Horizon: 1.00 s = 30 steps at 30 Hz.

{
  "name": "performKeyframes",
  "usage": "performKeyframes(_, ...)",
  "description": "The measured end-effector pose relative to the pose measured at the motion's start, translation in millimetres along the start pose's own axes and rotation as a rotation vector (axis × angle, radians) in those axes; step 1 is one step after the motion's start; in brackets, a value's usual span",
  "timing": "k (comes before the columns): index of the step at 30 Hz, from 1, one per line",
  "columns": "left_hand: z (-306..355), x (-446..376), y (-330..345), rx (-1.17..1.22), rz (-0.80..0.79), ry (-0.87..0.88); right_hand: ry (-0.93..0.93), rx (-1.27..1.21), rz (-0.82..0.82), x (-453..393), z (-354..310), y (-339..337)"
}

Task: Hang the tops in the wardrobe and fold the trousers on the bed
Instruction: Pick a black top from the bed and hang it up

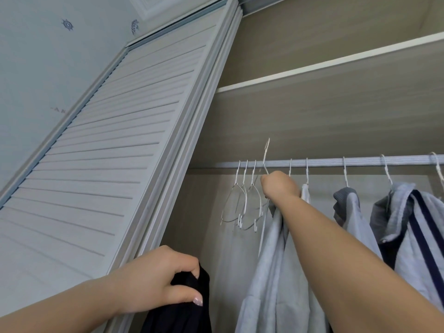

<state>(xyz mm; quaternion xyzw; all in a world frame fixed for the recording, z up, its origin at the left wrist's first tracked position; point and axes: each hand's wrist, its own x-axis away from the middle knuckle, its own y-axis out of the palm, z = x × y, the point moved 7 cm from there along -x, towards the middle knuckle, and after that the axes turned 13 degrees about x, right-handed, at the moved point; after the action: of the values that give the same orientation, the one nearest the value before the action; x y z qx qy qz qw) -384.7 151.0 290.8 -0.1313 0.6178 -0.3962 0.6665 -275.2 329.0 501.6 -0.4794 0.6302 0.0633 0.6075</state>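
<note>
Three grey tops (348,212) are already hanging along the silver wardrobe rail (360,162). The right hand (280,186) is gripping a white wire hanger (265,159) at the rail's left end; the left hand (163,282) is pinching a black garment (182,313) below. Trousers and bed are out of view.

Two bare forearms enter from the lower edge of the frame, with no sleeve, watch or ring showing. The left hand (156,282), at lower centre-left, has longish nails with a pale, glossy pink polish. The right hand (280,186), mid-frame, shows its back only.
</note>
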Motion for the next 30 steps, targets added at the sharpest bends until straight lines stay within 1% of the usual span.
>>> performKeyframes(2,-2,-1,0,0.003,-0.025,-0.011,-0.007,-0.031,0.039,2,0,-4)
performKeyframes(6,-9,1,7,-0.040,-0.141,-0.061,-0.022,-0.056,0.048,14,7,-12)
performKeyframes(8,-13,5,11,-0.028,-0.167,-0.082,-0.053,-0.111,0.058,25,13,-18)
performKeyframes(10,-12,11,12,-0.017,-0.115,-0.086,-0.071,-0.185,0.039,43,21,-24)
performKeyframes(12,-8,18,11,0.065,-0.041,-0.109,-0.072,-0.267,-0.022,67,32,-23)
performKeyframes(15,8,34,7,0.200,0.076,-0.119,-0.100,-0.269,-0.058,113,47,-25)
performKeyframes(16,9,30,-1,0.238,0.119,-0.115,-0.109,-0.271,-0.059,117,47,-27)
performKeyframes(17,24,56,-1,0.286,0.114,-0.172,-0.062,-0.273,-0.108,158,54,-35)
performKeyframes(19,32,67,-3,0.384,0.177,-0.187,-0.077,-0.325,-0.119,186,57,-39)
performKeyframes(21,40,81,-6,0.496,0.188,-0.247,-0.072,-0.367,-0.151,217,64,-46)
performKeyframes(22,48,94,-6,0.546,0.186,-0.283,-0.039,-0.397,-0.182,241,67,-53)
performKeyframes(25,57,129,1,0.715,0.201,-0.379,0.021,-0.507,-0.209,298,93,-71)
performKeyframes(28,63,160,11,0.733,0.213,-0.471,0.141,-0.650,-0.228,343,133,-90)
performKeyframes(30,68,179,16,0.729,0.220,-0.528,0.192,-0.689,-0.257,371,155,-101)
